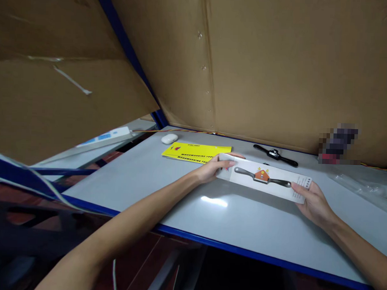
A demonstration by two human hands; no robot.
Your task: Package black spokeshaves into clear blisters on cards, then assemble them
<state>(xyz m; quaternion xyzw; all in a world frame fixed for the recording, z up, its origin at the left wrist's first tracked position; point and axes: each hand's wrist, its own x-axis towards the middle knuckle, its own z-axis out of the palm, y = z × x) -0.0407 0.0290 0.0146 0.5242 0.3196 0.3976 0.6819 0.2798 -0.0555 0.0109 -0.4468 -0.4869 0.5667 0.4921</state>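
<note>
Between both hands, above the table, is a long white spokeshave package (264, 196), printed with a picture of the tool and an orange house shape. My left hand (211, 169) grips its left end, thumb on the front face. At the right end, my right hand (315, 204) pinches it with the thumb in front. I cannot tell whether it is a box or a flat card. Behind it on the table lies a black spokeshave (274, 154). Yellow printed cardboard (196, 150) with "woodworking tool" lettering lies just beyond my left hand.
A white earbud case (169, 138) sits at the table's back left. Clear plastic wrapping (366, 189) lies on the right, near a blurred-out object (338, 143). A white power strip (105, 136) rests on the left surface. Cardboard walls (262, 67) enclose the grey table (185, 204).
</note>
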